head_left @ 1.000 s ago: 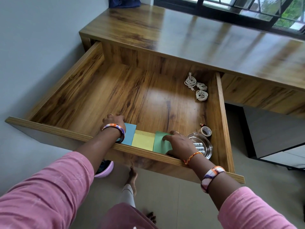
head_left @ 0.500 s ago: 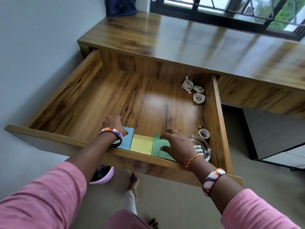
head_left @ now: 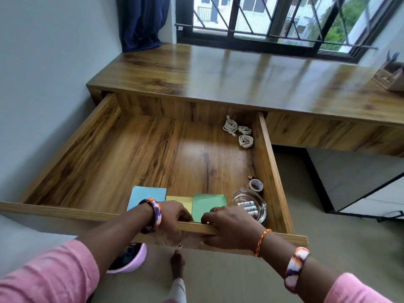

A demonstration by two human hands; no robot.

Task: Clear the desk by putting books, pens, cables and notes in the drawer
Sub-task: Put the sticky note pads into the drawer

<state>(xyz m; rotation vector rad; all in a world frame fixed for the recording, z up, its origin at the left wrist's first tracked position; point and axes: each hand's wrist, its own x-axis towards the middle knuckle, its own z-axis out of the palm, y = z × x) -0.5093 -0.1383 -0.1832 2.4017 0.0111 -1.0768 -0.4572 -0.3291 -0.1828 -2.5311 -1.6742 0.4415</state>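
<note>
The wooden drawer (head_left: pixel 87 136) stands pulled far out from under the desk (head_left: pixel 218 79). Along its near edge lie a blue note pad (head_left: pixel 148 194), a yellow one (head_left: pixel 179 200) and a green one (head_left: pixel 207 204). White coiled cables (head_left: pixel 239 133) lie in the far right corner. A glass dish with markers (head_left: pixel 249 204) and a tape roll (head_left: pixel 255 185) sit at the near right. My left hand (head_left: pixel 172 219) and my right hand (head_left: pixel 227 226) both grip the drawer's front panel (head_left: pixel 65 212), fingers curled over its top edge.
A grey wall runs along the left. A dark blue curtain (head_left: pixel 142 22) and a barred window (head_left: pixel 284 25) stand behind the desk. A woven holder (head_left: pixel 391 77) sits at the desk's far right. A lilac bowl (head_left: pixel 129 259) and a foot (head_left: pixel 178 264) are on the floor below.
Both hands have left the note pads inside the drawer and come back to grip its front panel. The camera has tilted up, showing more of the window.
</note>
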